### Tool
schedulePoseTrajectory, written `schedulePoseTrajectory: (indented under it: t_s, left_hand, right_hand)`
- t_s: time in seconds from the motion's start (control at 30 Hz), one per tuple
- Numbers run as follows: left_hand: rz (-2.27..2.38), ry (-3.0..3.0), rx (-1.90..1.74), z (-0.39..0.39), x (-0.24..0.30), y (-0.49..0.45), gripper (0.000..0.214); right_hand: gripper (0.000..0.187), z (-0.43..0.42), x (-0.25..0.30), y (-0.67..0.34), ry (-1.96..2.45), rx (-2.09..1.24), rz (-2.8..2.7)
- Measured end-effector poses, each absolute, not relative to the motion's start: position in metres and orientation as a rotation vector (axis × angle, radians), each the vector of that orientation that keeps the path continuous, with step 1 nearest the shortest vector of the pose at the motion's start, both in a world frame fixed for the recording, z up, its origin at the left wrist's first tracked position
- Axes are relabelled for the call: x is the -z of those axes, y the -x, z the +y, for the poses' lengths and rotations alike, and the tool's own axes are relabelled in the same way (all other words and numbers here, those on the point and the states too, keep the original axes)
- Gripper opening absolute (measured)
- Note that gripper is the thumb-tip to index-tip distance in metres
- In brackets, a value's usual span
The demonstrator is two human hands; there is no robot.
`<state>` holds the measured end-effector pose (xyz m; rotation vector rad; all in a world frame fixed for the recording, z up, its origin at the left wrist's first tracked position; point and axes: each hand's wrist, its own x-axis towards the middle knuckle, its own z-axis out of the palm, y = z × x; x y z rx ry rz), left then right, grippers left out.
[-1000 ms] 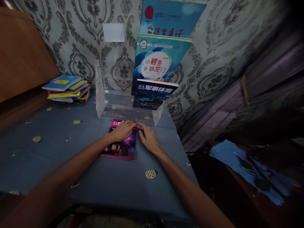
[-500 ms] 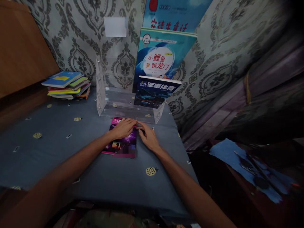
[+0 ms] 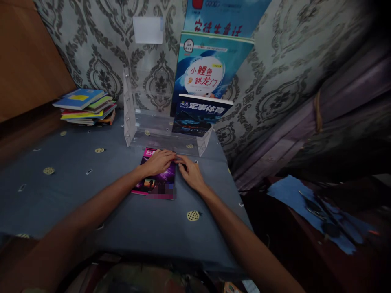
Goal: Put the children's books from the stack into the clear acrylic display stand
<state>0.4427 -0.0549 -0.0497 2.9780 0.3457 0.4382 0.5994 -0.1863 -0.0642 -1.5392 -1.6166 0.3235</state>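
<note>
A purple and magenta book (image 3: 166,176) lies flat on the cloth-covered table, its cover facing up. My left hand (image 3: 159,162) rests palm down across its upper part, fingers stretched out and hiding some of the title. Beside the book's upper right edge is my right hand (image 3: 190,173), open, with its fingertips meeting those of the left and its thumb apart. Just behind both hands stands a clear acrylic book rack (image 3: 165,143). On its right side, tiers hold a dark blue book (image 3: 198,118), a teal book (image 3: 210,57) and another blue book (image 3: 226,18).
A stack of several books (image 3: 81,99) sits at the table's back left, near a brown wooden panel (image 3: 33,57). Patterned wallpaper backs the blue-grey tablecloth (image 3: 73,175). To the right, beyond the table edge, a blue cloth (image 3: 290,195) carries dark tools, below a tied curtain (image 3: 293,122).
The view has tilted slightly, so everything sits a little higher in the picture. Both hands keep nearly the same place at the purple book.
</note>
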Motion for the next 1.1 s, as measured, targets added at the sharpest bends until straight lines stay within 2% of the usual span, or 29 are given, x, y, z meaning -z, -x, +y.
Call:
schedulePoseTrajectory:
  t_s: [0.7,1.1]
  left_hand:
    - [0.091,-2.853,-0.414,-0.045,0.044,-0.429,0.037]
    - [0.186,-2.955,-0.468,-0.057,0.045,-0.432,0.030]
  right_hand:
    - [0.035,-0.185,0.065,-0.601,1.533,-0.292,-1.658]
    - [0.049,-0.183,0.067,-0.603,1.528,-0.216,-1.790]
